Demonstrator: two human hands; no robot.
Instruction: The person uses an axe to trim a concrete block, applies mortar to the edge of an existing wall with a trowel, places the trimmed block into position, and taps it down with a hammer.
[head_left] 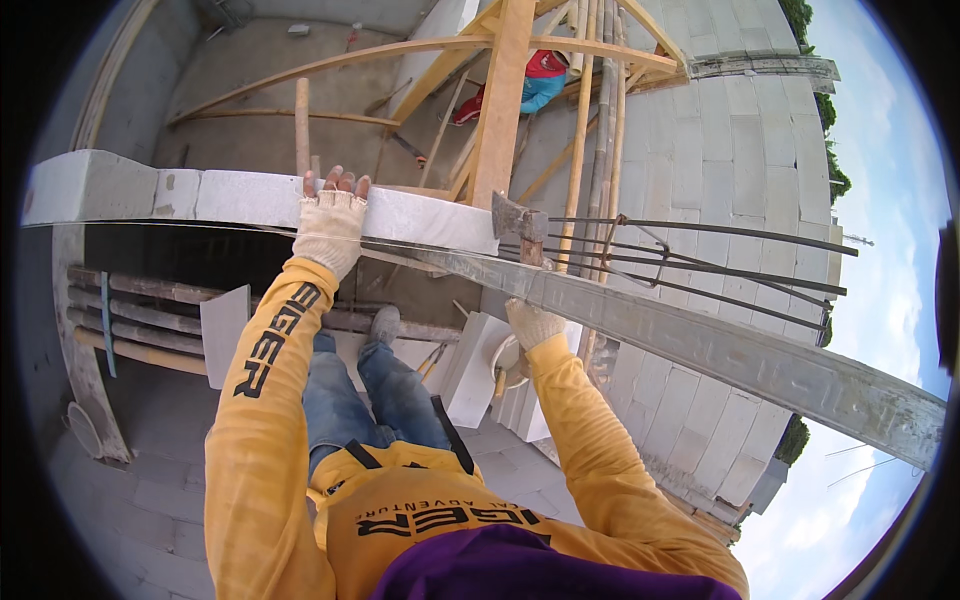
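Note:
My left hand [330,220], in a cream fingertipless glove, grips the top of a row of white blocks [240,195], fingertips over its far edge. A thin string runs along their near side. My gloved right hand [532,322] is closed on the wooden handle of a hatchet [515,215], whose metal head stands at the blocks' right end. A long grey beam [700,350] slants from under the blocks to the lower right, partly hiding the handle. Rusty rebar rods [740,268] stick out to the right, beyond the hatchet.
Timber framing [505,90] and poles rise beyond the blocks; a co-worker [540,80] is below among them. Below me are stacked horizontal poles [150,330], loose white panels [470,380] and a bucket [510,365]. A block wall [730,150] and open sky lie right.

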